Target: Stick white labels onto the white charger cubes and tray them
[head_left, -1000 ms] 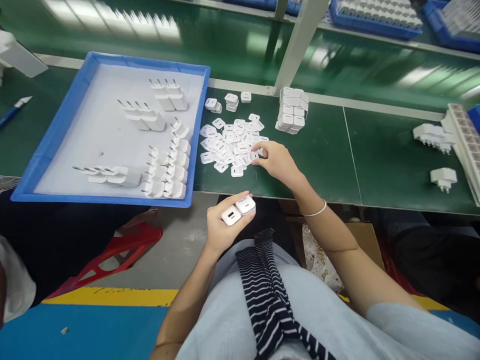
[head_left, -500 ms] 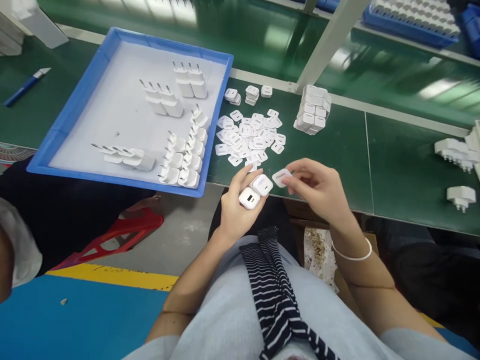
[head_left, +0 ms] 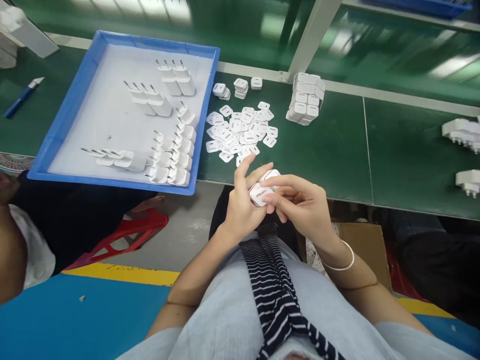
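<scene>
My left hand is wrapped round two white plug chargers, its index finger sticking up. On the face of the nearer charger lies a white printed cover plate, which the thumb and fingers of my right hand grip at its right side. My right fingers partly hide both chargers. Past my hands, a loose heap of the same cover plates lies on the green bench. Small stacks of plates stand behind the heap.
On the left, a blue tray holds several two-pin chargers. A block of chargers stands by the white post. More plugs sit at far right, a blue-handled knife at far left. People sit on both sides.
My right hand has moved left and down, bringing the cover plate onto the nearer charger in my left hand. The view has shifted slightly.
</scene>
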{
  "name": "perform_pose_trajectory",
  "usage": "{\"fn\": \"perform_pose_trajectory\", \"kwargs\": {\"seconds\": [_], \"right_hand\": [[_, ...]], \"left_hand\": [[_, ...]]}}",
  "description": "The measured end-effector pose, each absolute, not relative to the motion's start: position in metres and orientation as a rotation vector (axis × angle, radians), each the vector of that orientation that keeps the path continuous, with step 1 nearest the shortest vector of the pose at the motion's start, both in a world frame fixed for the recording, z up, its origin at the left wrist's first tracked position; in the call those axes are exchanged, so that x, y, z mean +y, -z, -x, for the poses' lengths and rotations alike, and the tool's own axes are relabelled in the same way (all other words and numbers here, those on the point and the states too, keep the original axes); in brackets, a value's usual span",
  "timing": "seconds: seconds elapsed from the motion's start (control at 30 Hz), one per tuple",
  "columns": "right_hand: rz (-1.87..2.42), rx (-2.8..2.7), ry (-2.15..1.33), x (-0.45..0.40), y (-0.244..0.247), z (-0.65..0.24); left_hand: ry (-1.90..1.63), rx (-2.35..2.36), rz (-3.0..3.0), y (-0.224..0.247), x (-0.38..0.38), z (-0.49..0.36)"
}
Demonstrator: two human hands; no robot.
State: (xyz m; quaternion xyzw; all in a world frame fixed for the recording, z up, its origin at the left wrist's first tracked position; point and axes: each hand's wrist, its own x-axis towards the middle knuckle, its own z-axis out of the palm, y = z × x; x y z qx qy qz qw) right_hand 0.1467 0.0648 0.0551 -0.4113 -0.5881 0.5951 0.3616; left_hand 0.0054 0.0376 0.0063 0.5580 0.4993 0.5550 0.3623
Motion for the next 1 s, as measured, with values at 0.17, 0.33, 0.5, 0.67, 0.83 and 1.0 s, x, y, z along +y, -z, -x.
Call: {"fn": "perform_pose_trajectory", "kwargs": {"seconds": [0.17, 0.33, 0.5, 0.67, 0.83, 1.0], "right_hand": [[1.045, -1.557, -1.546, 0.066, -0.056, -0.150], [1.084, -1.579, -1.539, 0.068, -0.059, -0.151], [1.084, -1.563, -1.552, 0.068, -0.060, -0.150], [1.101, -1.554, -1.572, 0.069, -0.058, -0.148], [1.127, -1.562, -1.623, 0.070, -0.056, -0.151], [1.164, -1.569, -1.660, 0.070, -0.058, -0.152]], "left_hand": [[-1.435, 1.269, -1.481, -0.003, 0.039, -0.008], [-1.466, 1.262, -1.513, -0.001, 0.039, -0.008], [-1.517, 1.239, -1.563, 0.004, 0.040, -0.008], [-1.540, 1.234, -1.642, 0.008, 0.041, -0.006], [-1.577, 1.245, -1.751, 0.011, 0.043, -0.004], [-1.636, 1.189, -1.816, 0.017, 0.044, -0.005]]}}
